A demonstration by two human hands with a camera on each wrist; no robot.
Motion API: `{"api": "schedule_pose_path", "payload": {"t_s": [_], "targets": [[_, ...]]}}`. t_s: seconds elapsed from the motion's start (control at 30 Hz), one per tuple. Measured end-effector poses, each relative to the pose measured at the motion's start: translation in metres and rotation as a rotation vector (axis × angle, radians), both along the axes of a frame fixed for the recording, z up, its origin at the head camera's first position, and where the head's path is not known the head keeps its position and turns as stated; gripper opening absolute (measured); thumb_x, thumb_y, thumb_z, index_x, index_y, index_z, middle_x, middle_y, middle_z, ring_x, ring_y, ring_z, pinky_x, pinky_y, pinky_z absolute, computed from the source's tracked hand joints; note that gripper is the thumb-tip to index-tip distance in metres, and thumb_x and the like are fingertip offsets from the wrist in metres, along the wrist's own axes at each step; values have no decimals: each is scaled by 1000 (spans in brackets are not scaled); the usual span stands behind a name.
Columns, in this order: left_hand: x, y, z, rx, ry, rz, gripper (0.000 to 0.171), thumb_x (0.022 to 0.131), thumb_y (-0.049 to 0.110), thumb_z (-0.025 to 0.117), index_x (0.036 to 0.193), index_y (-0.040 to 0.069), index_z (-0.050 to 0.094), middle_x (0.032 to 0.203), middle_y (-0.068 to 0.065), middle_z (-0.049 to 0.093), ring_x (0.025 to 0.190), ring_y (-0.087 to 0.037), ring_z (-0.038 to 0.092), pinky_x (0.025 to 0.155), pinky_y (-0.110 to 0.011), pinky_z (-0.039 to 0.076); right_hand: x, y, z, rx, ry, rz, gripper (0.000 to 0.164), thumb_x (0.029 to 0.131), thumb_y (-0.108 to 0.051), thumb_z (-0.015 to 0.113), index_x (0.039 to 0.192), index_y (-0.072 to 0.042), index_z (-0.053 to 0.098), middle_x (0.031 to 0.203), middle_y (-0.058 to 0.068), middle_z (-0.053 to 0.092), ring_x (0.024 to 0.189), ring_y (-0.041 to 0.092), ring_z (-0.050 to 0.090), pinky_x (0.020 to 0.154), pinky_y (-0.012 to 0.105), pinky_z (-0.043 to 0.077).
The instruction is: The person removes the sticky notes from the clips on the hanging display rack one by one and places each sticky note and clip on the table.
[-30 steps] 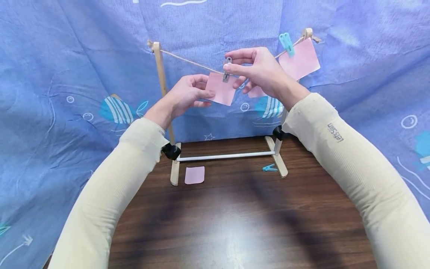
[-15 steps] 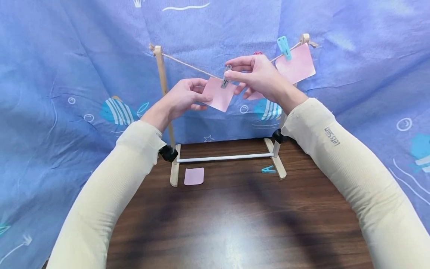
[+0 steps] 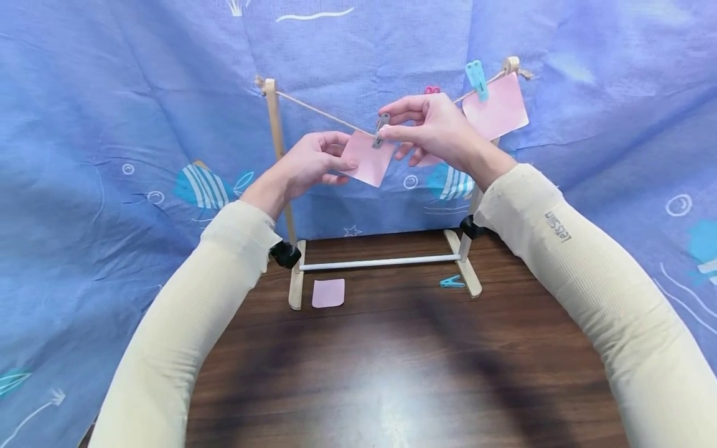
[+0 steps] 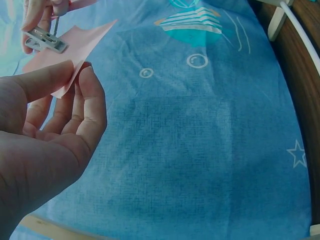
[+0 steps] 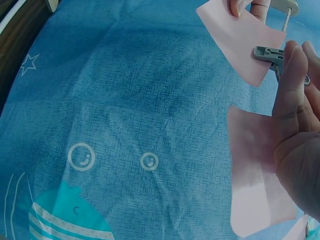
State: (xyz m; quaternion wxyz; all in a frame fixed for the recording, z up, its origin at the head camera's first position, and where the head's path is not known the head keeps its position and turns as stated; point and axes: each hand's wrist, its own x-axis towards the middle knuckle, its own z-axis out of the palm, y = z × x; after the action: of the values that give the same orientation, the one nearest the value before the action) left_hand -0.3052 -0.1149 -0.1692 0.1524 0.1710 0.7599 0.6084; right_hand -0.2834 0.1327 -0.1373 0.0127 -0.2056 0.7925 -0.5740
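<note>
While pinched, pink note (image 3: 366, 160) between hands.

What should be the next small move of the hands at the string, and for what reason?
Probably the right hand should let go of the grey clip so it bites. The clip already sits over the top edge of the pink note at the string, while the left hand pinches the note's side to steady it.

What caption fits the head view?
Two hands clip a square pink paper note to twine with a grey peg.
</note>
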Motion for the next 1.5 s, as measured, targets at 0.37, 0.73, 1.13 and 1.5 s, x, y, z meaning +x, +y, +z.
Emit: {"api": "schedule_pose_path", "payload": {"t_s": [0.37, 0.73, 1.13, 1.5], "targets": [[2, -10, -1, -15, 14, 9, 37, 93, 4, 73, 129, 9, 63, 120, -13, 66, 100, -25, 65, 78, -31, 58, -4, -7, -9, -8, 92, 31, 43, 86, -25, 84, 125, -14, 72, 121, 11, 70, 66, 26, 70, 51, 29, 57], [5, -20, -1, -20, 13, 22, 38, 94, 5, 73, 130, 9, 63, 120, -13, 65, 100, -26, 64, 80, -32, 57, -6, -15, -11, -4, 154, 33, 33, 86, -26, 84, 115, -14, 77, 105, 11, 75, 62, 23, 70, 50, 31, 58], [4, -12, 2, -43, 30, 19, 38, 94, 6, 72, 131, 10, 63, 120, -12, 65, 100, -25, 65, 85, -35, 56, -6, -10, -10, -59, 121, -17, 37, 86, -26, 84, 116, -8, 76, 99, 12, 76, 56, 19, 68, 48, 30, 57], [6, -13, 6, 5, 10, 12, 37, 94, 1, 71, 129, 8, 62, 120, -12, 65, 101, -24, 65, 82, -33, 57, 1, -7, -2, -150, 182, -38, 30, 86, -20, 84, 111, -5, 76, 103, 11, 76, 52, 20, 66, 46, 31, 56]]}}
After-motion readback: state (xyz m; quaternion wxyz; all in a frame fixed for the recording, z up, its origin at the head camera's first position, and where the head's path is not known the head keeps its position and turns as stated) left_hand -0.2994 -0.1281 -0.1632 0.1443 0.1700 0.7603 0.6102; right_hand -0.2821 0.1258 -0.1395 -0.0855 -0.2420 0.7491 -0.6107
